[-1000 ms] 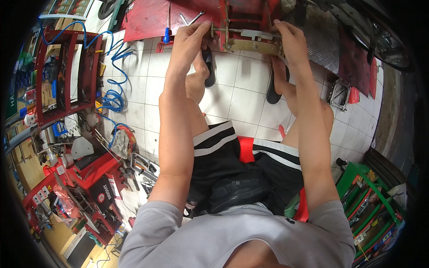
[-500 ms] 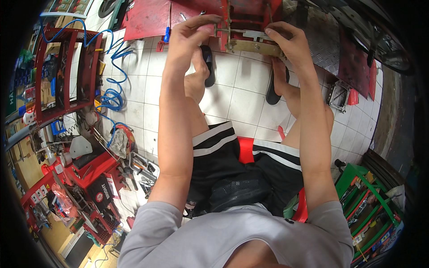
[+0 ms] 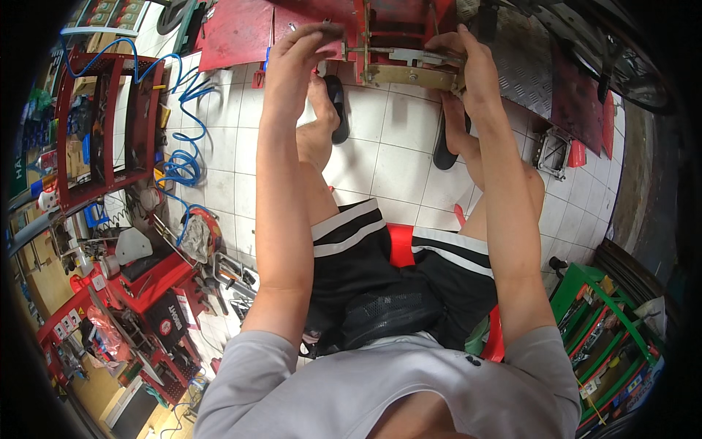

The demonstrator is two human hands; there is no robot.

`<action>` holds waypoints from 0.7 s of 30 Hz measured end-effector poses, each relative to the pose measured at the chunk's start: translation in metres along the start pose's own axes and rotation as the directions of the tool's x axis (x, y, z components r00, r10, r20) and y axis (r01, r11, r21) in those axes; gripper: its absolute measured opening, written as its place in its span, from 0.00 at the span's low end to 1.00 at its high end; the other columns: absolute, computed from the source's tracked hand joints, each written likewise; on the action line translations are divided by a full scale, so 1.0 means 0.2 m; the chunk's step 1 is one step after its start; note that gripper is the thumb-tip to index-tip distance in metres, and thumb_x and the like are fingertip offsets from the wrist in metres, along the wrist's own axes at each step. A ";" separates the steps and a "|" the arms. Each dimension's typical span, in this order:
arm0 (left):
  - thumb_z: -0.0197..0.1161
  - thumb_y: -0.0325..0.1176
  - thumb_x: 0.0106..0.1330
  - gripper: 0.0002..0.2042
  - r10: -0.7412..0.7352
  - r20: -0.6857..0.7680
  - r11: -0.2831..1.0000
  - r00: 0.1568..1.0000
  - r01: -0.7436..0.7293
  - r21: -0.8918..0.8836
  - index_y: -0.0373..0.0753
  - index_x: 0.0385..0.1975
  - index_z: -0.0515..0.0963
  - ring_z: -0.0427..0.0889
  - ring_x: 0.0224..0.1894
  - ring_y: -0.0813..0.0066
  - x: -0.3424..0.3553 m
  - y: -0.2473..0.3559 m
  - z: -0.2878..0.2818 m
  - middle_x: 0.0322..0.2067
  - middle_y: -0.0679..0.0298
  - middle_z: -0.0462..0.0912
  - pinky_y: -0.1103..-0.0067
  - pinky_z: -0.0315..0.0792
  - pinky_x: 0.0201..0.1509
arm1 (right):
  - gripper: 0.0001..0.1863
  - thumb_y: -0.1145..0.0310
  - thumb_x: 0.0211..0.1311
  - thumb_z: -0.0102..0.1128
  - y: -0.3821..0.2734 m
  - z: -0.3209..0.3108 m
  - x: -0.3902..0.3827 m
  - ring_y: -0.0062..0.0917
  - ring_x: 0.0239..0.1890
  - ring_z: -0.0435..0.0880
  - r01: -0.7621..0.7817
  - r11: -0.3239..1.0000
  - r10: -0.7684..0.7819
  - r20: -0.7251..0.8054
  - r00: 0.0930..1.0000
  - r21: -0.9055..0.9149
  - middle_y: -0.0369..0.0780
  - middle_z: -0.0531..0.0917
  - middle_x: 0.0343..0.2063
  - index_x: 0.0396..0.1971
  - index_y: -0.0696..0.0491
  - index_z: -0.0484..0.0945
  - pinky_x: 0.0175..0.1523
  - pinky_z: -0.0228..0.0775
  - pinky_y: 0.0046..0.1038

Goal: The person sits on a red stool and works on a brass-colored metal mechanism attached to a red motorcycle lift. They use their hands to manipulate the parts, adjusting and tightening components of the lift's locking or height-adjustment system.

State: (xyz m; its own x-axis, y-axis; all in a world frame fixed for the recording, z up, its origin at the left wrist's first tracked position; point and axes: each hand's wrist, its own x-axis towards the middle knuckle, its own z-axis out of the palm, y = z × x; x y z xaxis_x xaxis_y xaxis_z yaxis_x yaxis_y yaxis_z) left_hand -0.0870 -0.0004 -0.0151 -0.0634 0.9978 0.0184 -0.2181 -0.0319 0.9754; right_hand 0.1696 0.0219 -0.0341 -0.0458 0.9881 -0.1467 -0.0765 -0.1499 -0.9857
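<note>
In front of me at the top stands a red metal frame [image 3: 361, 36], with a tan, curved metal plate [image 3: 395, 76] across its lower front. A grey metal bar [image 3: 409, 55] lies crosswise just above that plate. My right hand [image 3: 472, 69] is at the bar's right end, with its fingers bent around it; the exact grip is partly hidden. My left hand [image 3: 291, 69] hovers by a short bolt-like end [image 3: 345, 50] on the frame's left side. Its fingers reach out toward that end, apart from the thumb, and I see nothing held in them.
Behind my left hand is a red sheet-metal surface [image 3: 238, 36]. A coiled blue hose [image 3: 180, 168] hangs beside a red rack [image 3: 110, 121] at the left. A red tool cart [image 3: 146, 278] stands lower left, a green tool rack [image 3: 585, 293] lower right. Ribbed metal plate [image 3: 512, 62] lies right.
My left hand has drawn slightly left, its fingers now before the blue-handled screwdriver. The fingers of my right hand have shifted on the bar's end, with one finger raised.
</note>
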 end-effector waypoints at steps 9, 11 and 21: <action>0.50 0.23 0.63 0.16 0.082 0.114 0.987 0.990 -0.097 0.132 0.31 0.46 0.83 0.83 0.46 0.73 -0.01 -0.02 -0.04 0.45 0.57 0.86 0.78 0.72 0.54 | 0.31 0.55 0.77 0.35 -0.02 0.01 0.00 0.30 0.40 0.83 -0.026 0.998 0.026 -0.001 1.000 0.057 0.44 0.87 0.35 0.33 0.62 0.85 0.52 0.74 0.31; 0.51 0.24 0.64 0.16 0.012 0.080 1.000 0.997 -0.011 -0.002 0.32 0.47 0.82 0.82 0.50 0.73 0.00 0.00 -0.05 0.46 0.59 0.87 0.77 0.70 0.57 | 0.30 0.55 0.77 0.37 -0.02 0.02 -0.01 0.28 0.39 0.82 -0.028 0.999 0.028 -0.031 0.999 0.020 0.42 0.87 0.34 0.32 0.61 0.86 0.50 0.73 0.30; 0.43 0.49 0.75 0.27 -0.130 0.043 0.977 0.991 0.136 -0.162 0.29 0.56 0.74 0.76 0.57 0.56 0.00 0.06 -0.06 0.51 0.48 0.82 0.65 0.64 0.64 | 0.22 0.57 0.72 0.50 0.00 0.02 0.00 0.21 0.36 0.81 0.036 0.991 -0.048 -0.090 0.995 -0.125 0.37 0.88 0.30 0.31 0.57 0.87 0.42 0.70 0.25</action>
State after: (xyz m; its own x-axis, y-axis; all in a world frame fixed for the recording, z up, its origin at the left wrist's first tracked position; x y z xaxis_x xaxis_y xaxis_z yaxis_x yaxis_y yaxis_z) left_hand -0.1002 -0.0024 -0.0062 0.0071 0.9950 -0.0995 -0.3794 0.0947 0.9204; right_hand 0.1658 0.0216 -0.0335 0.0478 0.9932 -0.1063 0.0474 -0.1086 -0.9930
